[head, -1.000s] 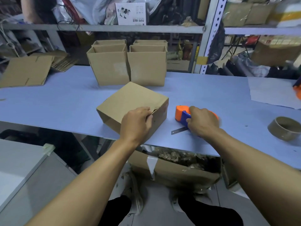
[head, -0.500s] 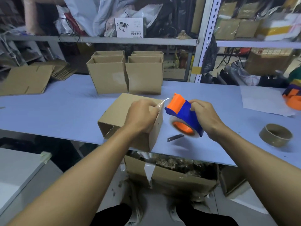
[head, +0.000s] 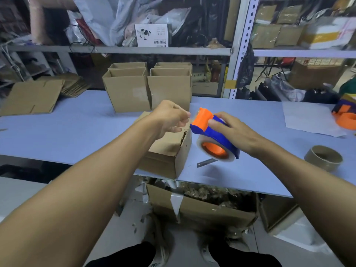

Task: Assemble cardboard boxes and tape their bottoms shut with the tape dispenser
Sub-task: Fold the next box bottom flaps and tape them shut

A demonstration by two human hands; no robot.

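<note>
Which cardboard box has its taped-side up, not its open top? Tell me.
The box at the table's near edge, beneath the left hand; the four boxes behind stand open-topped.

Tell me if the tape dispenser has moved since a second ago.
Yes. The tape dispenser was lying on the table beside the metal strip; now the right hand holds it up above that strip.

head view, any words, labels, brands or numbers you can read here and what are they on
Nothing can be read for certain.
White printed box on the shelf: dark print along its lower edge, upside down and too small to read.
Tape dispenser, cardboard boxes, box being assembled: no print visible.
</note>
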